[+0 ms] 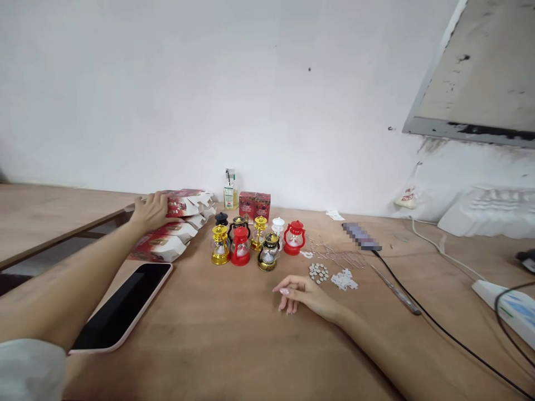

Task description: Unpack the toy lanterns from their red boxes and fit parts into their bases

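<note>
At the left, my left hand (150,211) reaches over a pile of flattened red-and-white cartons (186,203), its fingers closed over the near edge of an upper one. My right hand (298,292) rests on the table with loosely curved fingers, somewhat apart, and nothing shows in them. Just beyond it stands a group of small toy lanterns in gold, red, black and white, among them a red lantern (240,248) and a black-and-gold lantern (268,253). Close to the right hand lie several button cells (318,273) and small white plastic pieces (344,279).
A phone (121,309) lies below my left forearm. Two red boxes (254,206) and a bottle (230,192) stand by the wall. Thin metal wires (334,253), a screwdriver (397,289), a cabled device (361,236) and a white power strip (507,312) are to the right.
</note>
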{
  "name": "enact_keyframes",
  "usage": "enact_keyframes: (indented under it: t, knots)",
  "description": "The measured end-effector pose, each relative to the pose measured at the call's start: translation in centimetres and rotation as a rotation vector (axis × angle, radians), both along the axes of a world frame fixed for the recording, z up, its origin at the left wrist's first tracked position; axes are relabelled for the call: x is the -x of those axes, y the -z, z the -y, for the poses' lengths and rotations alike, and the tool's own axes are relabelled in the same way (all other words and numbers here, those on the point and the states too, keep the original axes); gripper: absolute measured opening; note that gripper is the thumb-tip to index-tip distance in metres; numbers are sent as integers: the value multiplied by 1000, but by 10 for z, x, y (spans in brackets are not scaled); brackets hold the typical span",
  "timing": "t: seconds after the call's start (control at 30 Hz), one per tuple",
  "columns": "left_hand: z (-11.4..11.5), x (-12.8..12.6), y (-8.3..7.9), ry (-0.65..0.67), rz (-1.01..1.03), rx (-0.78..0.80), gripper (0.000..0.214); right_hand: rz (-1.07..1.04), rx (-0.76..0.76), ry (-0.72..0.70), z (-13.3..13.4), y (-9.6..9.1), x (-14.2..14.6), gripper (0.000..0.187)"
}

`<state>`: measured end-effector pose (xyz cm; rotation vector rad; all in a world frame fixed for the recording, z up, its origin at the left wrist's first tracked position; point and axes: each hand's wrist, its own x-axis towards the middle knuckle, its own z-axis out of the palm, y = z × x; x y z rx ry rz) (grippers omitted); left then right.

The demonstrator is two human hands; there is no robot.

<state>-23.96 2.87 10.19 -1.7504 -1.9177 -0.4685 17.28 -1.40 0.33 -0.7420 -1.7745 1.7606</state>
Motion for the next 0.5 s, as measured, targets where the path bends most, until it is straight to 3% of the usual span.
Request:
enact_keyframes:
  t: [0.13, 0.37, 0.5]
  knots:
    - [5, -6, 3, 74, 97, -36, 87, 1, -24, -12, 0, 1, 0, 27]
    - [15, 8, 5, 87, 165, -2, 62, 19, -20, -9, 0, -1, -2, 30]
    - [16, 2, -16, 127, 145, 41, 71, 9, -15, -18, 0, -1, 0, 29]
